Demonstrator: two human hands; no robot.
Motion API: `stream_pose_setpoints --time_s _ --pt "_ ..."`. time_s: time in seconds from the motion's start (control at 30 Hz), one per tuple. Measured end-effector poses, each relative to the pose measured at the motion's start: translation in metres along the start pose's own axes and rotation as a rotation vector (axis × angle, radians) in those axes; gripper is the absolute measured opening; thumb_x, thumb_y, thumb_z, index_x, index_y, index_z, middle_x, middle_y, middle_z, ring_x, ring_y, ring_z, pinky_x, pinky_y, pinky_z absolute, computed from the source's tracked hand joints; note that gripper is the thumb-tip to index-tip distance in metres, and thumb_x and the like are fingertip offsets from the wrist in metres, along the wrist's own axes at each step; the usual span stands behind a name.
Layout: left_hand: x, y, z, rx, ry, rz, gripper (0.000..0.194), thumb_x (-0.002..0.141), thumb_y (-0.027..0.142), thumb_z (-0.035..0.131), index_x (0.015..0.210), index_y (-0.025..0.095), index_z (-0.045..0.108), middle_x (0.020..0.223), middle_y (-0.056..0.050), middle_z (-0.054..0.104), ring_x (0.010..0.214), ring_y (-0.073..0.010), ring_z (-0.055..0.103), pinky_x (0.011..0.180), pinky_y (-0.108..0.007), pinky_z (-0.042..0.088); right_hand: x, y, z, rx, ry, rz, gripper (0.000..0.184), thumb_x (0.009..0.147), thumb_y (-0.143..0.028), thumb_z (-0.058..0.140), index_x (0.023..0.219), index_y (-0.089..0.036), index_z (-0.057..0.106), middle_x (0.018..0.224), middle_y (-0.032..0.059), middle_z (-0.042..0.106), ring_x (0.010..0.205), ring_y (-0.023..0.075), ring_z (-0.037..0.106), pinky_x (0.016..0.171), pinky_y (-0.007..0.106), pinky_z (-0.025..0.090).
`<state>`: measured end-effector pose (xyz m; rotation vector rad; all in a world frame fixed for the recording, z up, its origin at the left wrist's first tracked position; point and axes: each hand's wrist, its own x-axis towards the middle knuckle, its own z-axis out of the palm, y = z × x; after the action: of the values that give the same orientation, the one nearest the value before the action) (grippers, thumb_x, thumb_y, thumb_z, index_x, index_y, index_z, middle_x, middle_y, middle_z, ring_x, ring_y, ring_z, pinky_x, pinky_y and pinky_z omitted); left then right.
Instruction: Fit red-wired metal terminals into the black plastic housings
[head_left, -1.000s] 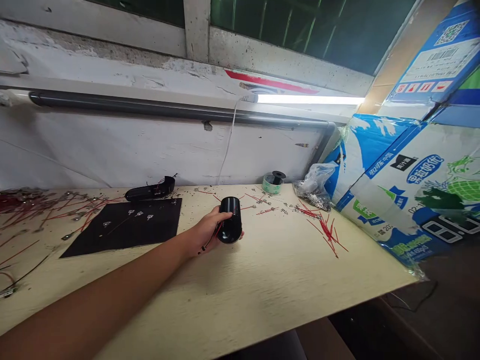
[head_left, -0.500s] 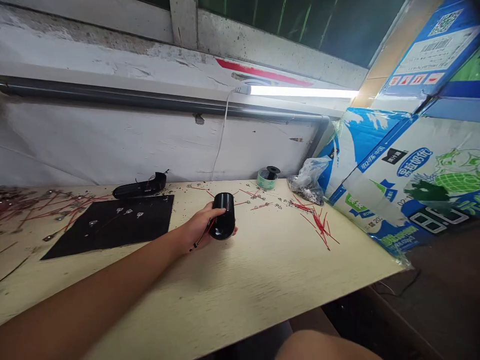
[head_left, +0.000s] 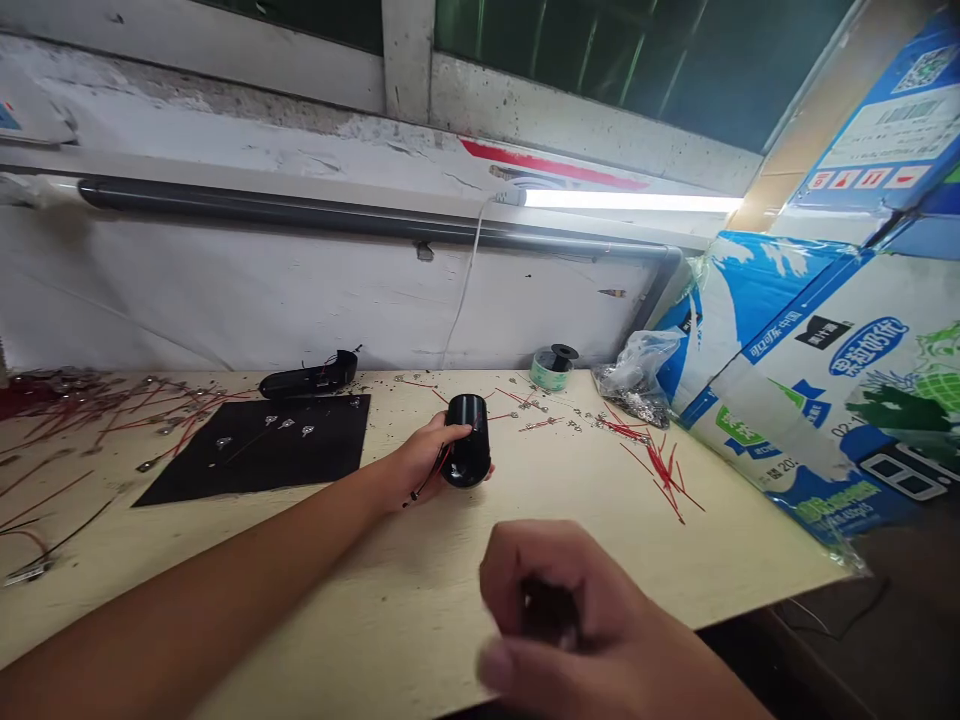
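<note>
My left hand is wrapped around a glossy black cylinder, holding it just above the table with the thumb on its upper side. Thin red and black wires hang from it beside my fingers. At the lower right is my right hand, blurred by motion, its fingers curled toward the thumb. Something dark shows inside the curl, but I cannot make out what it is. To the left of my left hand lies a black sheet with several small metal pieces on it.
A long black housing lies behind the sheet. Red wires are strewn on the right, and more lie far left. A tape roll, a plastic bag of small parts and blue-white cartons stand along the back and right.
My right hand has come into view at the lower right. The view has swung slightly left; my left hand still holds the black cylinder.
</note>
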<state>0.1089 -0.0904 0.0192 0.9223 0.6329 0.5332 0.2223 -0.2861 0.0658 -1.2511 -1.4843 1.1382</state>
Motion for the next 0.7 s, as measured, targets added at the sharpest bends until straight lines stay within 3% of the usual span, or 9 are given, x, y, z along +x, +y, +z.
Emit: stream_pose_setpoints --time_s 0.1,0.23,0.33,0.43,0.57,0.7 --pt "0.001 -0.001 -0.002 0.021 -0.028 0.015 0.035 0.090 0.025 0.059 0.120 0.017 0.042 0.098 -0.015 0.068 0.076 -0.0266 0.074 0.080 -0.042 0.055 0.023 0.013 -0.008 -0.260 0.168 -0.074 0.025 0.084 -0.040 0.077 0.071 -0.021 0.067 0.058 -0.0031 0.046 0.054 0.0108 0.038 0.050 0.026 0.030" --pt "0.002 -0.001 -0.005 0.026 -0.039 0.016 0.036 0.090 0.027 0.060 0.120 0.017 0.042 0.097 -0.014 0.068 0.077 -0.0265 0.073 0.080 -0.041 0.055 0.032 0.031 -0.015 -0.484 0.185 -0.195 0.026 0.098 -0.037 0.058 0.084 -0.022 0.076 0.065 0.0012 0.058 0.058 0.0140 0.048 0.056 0.029 0.034" --pt "0.002 -0.001 -0.007 0.029 -0.042 0.006 0.041 0.088 0.029 0.065 0.121 0.018 0.044 0.096 -0.013 0.068 0.080 -0.0256 0.072 0.078 -0.038 0.054 0.034 0.036 -0.014 -0.659 0.186 -0.194 0.030 0.103 -0.035 0.046 0.112 -0.023 0.072 0.075 0.0040 0.067 0.063 0.0171 0.055 0.060 0.031 0.035" --pt "0.002 -0.002 -0.009 0.047 -0.038 0.009 0.047 0.083 0.032 0.071 0.121 0.019 0.047 0.094 -0.010 0.067 0.081 -0.0235 0.070 0.076 -0.035 0.054 0.043 0.038 -0.009 -0.878 0.169 -0.146 0.043 0.101 -0.035 0.049 0.141 -0.022 0.054 0.082 0.0051 0.073 0.064 0.0196 0.061 0.060 0.031 0.034" --pt "-0.002 -0.001 -0.008 0.043 -0.044 0.000 0.045 0.083 0.034 0.072 0.119 0.021 0.048 0.092 -0.005 0.065 0.079 -0.0206 0.066 0.075 -0.033 0.052 0.056 0.042 -0.004 -1.107 0.189 -0.066 0.030 0.097 -0.028 0.052 0.123 -0.023 0.067 0.085 0.0057 0.076 0.068 0.0216 0.067 0.057 0.030 0.029" --pt "-0.001 -0.001 -0.006 -0.011 -0.076 0.000 0.031 0.083 0.033 0.068 0.106 0.020 0.052 0.082 -0.001 0.060 0.073 -0.0174 0.060 0.073 -0.031 0.048 0.062 0.046 -0.006 -1.116 0.235 -0.072 0.021 0.097 -0.025 0.052 0.102 -0.025 0.072 0.083 0.0034 0.077 0.066 0.0194 0.068 0.055 0.029 0.028"
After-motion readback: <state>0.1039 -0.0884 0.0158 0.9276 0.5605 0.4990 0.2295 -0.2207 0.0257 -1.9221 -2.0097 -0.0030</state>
